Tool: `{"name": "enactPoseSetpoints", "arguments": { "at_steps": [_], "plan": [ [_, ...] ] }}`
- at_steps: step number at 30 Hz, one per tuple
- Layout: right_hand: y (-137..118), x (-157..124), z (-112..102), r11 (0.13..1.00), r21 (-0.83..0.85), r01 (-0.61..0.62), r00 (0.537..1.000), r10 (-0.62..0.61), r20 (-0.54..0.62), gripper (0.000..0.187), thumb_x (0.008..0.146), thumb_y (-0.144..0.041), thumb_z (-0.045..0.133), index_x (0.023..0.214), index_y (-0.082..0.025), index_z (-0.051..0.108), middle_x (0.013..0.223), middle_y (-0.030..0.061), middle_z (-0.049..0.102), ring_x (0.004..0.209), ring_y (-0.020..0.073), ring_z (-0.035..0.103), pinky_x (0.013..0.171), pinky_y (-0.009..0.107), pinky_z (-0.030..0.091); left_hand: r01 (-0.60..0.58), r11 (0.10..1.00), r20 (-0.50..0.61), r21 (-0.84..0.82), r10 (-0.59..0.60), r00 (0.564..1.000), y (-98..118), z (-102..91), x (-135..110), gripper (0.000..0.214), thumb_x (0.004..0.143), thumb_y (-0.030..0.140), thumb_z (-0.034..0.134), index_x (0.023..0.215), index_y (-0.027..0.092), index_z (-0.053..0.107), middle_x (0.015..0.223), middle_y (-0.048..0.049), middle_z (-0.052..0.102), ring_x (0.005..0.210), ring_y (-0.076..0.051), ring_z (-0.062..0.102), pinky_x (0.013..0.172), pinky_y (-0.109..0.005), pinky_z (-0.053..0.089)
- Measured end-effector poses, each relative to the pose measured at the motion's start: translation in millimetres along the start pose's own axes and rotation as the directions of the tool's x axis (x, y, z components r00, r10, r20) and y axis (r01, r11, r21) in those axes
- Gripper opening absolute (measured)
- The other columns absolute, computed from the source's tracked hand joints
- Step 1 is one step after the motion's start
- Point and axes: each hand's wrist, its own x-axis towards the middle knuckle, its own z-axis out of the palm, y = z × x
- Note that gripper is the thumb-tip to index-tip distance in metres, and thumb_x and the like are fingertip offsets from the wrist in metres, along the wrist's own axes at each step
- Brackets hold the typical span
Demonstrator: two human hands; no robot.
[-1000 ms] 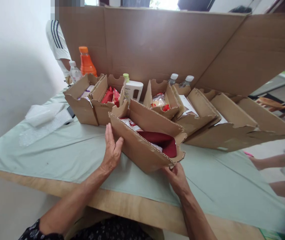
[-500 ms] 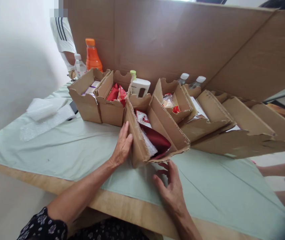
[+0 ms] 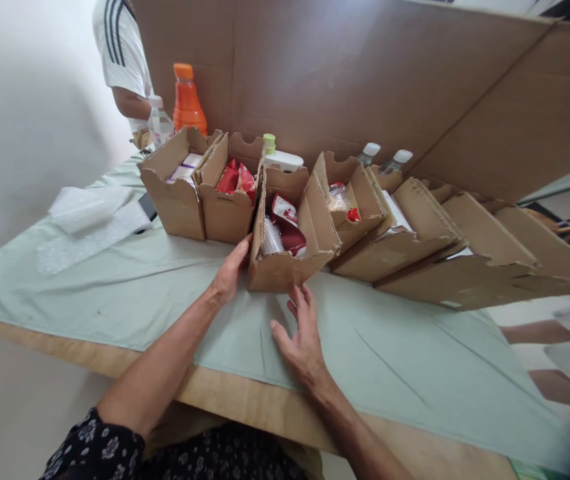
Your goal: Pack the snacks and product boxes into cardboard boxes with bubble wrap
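In front of me on the cloth stands a cardboard box (image 3: 292,270) with an open top. Inside it lie a dark red packet (image 3: 287,217) with a white label and a clear plastic piece (image 3: 271,238). My left hand (image 3: 232,267) rests along the box's left side, fingers stretched out. At its lower front edge is my right hand (image 3: 303,340), fingers apart, with the fingertips at or just touching the cardboard. Neither hand is closed round anything. Close on the left is another box (image 3: 229,217) with red packets (image 3: 237,179).
More cardboard boxes (image 3: 395,250) line up to the right. Bubble wrap (image 3: 92,237) lies at the left. An orange bottle (image 3: 188,100) and clear bottles stand behind, before a tall cardboard panel (image 3: 339,80). A person in a white sleeve (image 3: 122,50) stands at back left.
The middle box has moved back and left, turned straighter, into the gap beside the box of red packets. Both my hands have moved with it, the right one leftward.
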Motion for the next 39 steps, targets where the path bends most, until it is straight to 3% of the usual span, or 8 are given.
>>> {"name": "enactPoseSetpoints", "arguments": {
  "at_steps": [3,7,14,21,24,30,35,39],
  "plan": [
    [-3.3,9.7,-10.1,0.998,-0.035,-0.049,0.997,0.051,0.063,0.07,0.091,-0.034,0.057,0.158,-0.028,0.038,0.161,0.0159,0.035,0.14,0.033,0.051,0.095,0.05,0.062,-0.049,0.998,0.036,-0.044,0.05,0.998,7.3,-6.6,-5.2,0.061,0.082,0.058,0.068,0.132,0.022,0.069,0.149,-0.0061,0.064,0.149,-0.033,0.047,0.125,-0.048,0.035],
    [-1.1,19.5,-23.5,0.997,-0.081,-0.011,0.994,0.019,0.104,0.067,0.091,-0.033,0.056,0.157,-0.027,0.042,0.156,0.0163,0.043,0.136,0.0324,0.054,0.098,0.052,0.06,-0.101,0.969,0.095,0.224,0.082,0.992,10.2,-10.2,-13.1,0.068,0.071,0.035,0.074,0.137,0.021,0.064,0.141,-0.0086,0.068,0.135,-0.032,0.058,0.115,-0.046,0.045],
    [16.0,54.9,-29.2,0.993,-0.11,0.042,0.987,-0.025,0.156,0.072,0.084,-0.031,0.06,0.155,-0.024,0.046,0.16,0.0157,0.046,0.144,0.0338,0.048,0.105,0.055,0.054,-0.108,0.607,-0.205,0.787,0.423,0.883,-6.6,-8.7,-8.1,0.037,0.078,0.04,0.072,0.109,0.019,0.077,0.107,-0.0075,0.065,0.077,-0.017,0.063,0.088,-0.04,0.056],
    [-14.0,104.1,-82.4,0.997,-0.036,0.072,0.973,-0.078,-0.218,0.071,0.091,-0.031,0.057,0.159,-0.023,0.037,0.102,0.0057,0.074,0.079,0.0186,0.068,0.079,0.037,0.058,-0.071,0.721,-0.231,0.69,0.311,0.922,-21.8,-7.8,-3.5,0.038,0.087,0.036,0.062,0.12,0.018,0.071,0.107,-0.0078,0.073,0.062,-0.013,0.065,0.064,-0.029,0.059],
    [-35.2,140.6,-104.2,0.961,-0.27,0.051,0.981,-0.099,-0.169,0.066,0.089,-0.028,0.058,0.154,-0.022,0.047,0.088,0.0022,0.074,0.071,0.0192,0.065,0.078,0.037,0.053,-0.062,0.748,-0.222,0.661,0.274,0.936,-25.5,0.7,-1.0,0.044,0.089,0.033,0.06,0.129,0.019,0.067,0.112,-0.0082,0.075,0.065,-0.014,0.069,0.063,-0.029,0.06],
    [-44.4,158.9,-113.2,0.735,-0.677,0.026,0.99,-0.111,-0.082,0.025,0.093,-0.032,0.052,0.091,-0.02,0.074,0.074,0.0076,0.073,0.071,0.0237,0.065,0.068,0.031,0.041,-0.053,0.743,-0.221,0.668,0.266,0.938,-24.2,3.7,13.7,0.041,0.085,0.03,0.065,0.124,0.019,0.071,0.106,-0.0068,0.078,0.071,-0.019,0.073,0.077,-0.036,0.064],
    [-39.0,141.4,-113.0,0.759,-0.651,0.033,0.988,-0.125,-0.095,0.025,0.094,-0.03,0.051,0.096,-0.023,0.074,0.078,0.0061,0.075,0.072,0.0233,0.067,0.067,0.03,0.043,-0.034,0.744,-0.223,0.667,0.243,0.944,-27.6,4.4,27.8,0.048,0.085,0.031,0.063,0.131,0.018,0.069,0.109,-0.0081,0.077,0.073,-0.02,0.072,0.086,-0.042,0.063],
    [-46.0,133.5,-113.5,0.819,-0.573,0.031,0.987,-0.114,-0.11,0.04,0.09,-0.028,0.057,0.129,-0.022,0.068,0.086,0.0051,0.078,0.077,0.0247,0.07,0.074,0.035,0.05,-0.02,0.753,-0.202,0.657,0.201,0.959,-24.7,11.3,34.4,0.052,0.085,0.028,0.059,0.136,0.017,0.065,0.114,-0.0103,0.077,0.082,-0.023,0.073,0.09,-0.045,0.061]
  ]
}}
